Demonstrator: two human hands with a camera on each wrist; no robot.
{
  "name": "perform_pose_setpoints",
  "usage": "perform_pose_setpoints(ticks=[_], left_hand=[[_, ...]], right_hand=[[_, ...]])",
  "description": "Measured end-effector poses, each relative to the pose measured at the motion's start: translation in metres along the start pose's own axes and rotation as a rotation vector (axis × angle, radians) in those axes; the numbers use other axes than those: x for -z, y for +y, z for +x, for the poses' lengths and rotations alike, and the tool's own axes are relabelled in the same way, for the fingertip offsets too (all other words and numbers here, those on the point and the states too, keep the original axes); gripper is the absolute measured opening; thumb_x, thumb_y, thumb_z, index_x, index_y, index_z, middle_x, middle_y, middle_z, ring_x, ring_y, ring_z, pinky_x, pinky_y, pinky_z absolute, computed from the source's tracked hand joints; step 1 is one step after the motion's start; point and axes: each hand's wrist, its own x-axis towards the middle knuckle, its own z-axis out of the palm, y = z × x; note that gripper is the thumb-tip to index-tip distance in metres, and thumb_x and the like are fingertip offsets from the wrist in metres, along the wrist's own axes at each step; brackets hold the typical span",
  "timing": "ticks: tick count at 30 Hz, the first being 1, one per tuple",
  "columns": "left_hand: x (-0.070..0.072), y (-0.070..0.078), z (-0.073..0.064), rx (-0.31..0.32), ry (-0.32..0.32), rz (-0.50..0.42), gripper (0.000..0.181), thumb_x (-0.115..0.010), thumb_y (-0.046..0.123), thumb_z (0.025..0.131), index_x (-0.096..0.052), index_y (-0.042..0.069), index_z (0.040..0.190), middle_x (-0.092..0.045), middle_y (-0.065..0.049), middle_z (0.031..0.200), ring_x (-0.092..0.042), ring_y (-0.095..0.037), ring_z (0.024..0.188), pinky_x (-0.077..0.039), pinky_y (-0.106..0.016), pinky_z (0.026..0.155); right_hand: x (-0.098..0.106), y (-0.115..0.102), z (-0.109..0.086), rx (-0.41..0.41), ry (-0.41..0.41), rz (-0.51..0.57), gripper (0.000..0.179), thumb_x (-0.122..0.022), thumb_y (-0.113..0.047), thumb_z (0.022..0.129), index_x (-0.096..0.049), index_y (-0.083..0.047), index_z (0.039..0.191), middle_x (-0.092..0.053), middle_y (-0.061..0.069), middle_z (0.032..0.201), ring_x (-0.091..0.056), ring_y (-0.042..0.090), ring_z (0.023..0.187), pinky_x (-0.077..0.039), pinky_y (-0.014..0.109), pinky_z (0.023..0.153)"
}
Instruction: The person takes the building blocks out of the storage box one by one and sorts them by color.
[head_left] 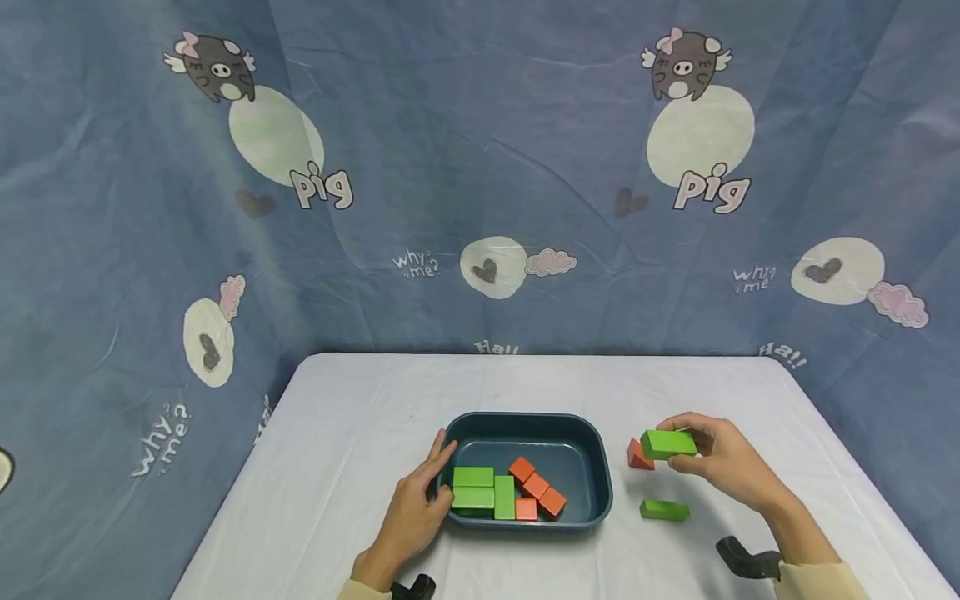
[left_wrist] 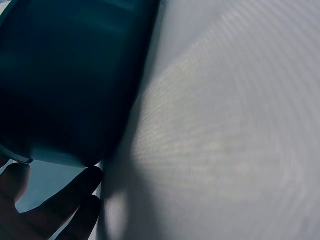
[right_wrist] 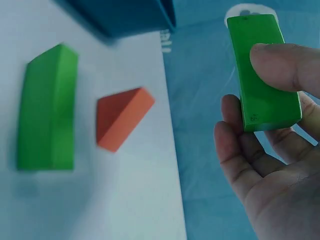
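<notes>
Green block pinched in right hand; red wedge, green bar remaining, lower right; spread left hand against part-filled tray.

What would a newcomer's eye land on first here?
Probably the bright green block held in the right hand, above the white table. Then the dark blue tray, with green blocks and orange blocks inside and the left hand at its left side. Behind hangs blue fabric printed with cartoon pigs.

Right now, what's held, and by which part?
The right hand pinches a green rectangular block, thumb on a broad face, fingers behind. The left hand touches the blue tray at its left end.
</notes>
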Motion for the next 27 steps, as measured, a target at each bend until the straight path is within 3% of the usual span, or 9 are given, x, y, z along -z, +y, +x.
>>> perform_pose_setpoints(ticks=[12,19,27], left_hand=[[-0.001,-0.001,0.0,-0.008,0.005,0.026,0.069,-0.059,-0.003,0.083,-0.053,0.013,0.15,-0.034,0.001,0.162,-0.038,-0.015,0.143,-0.035,-0.042,0.113],[-0.002,-0.001,0.0,-0.017,0.004,0.013,0.069,-0.059,-0.003,0.083,-0.053,0.013,0.15,-0.035,-0.003,0.161,-0.038,-0.017,0.143,-0.035,-0.048,0.113],[-0.002,-0.003,0.0,-0.035,0.024,0.04,0.069,-0.059,-0.003,0.082,-0.054,0.012,0.149,-0.037,-0.005,0.161,-0.04,-0.018,0.142,-0.033,-0.033,0.113]], right_hand=[[0.017,0.029,-0.033,-0.08,0.049,-0.066,0.041,-0.078,0.0,0.082,-0.067,0.001,0.121,-0.068,0.015,0.119,-0.065,0.008,0.104,-0.055,0.024,0.081],[0.022,0.045,-0.052,-0.089,0.074,-0.139,0.041,-0.08,-0.002,0.081,-0.068,0.001,0.121,-0.07,0.01,0.117,-0.061,-0.001,0.106,-0.049,0.015,0.087],[0.025,0.066,-0.073,-0.164,0.127,-0.242,0.043,-0.083,-0.003,0.077,-0.071,-0.002,0.118,-0.072,0.008,0.113,-0.062,0.003,0.093,-0.054,0.027,0.074]])
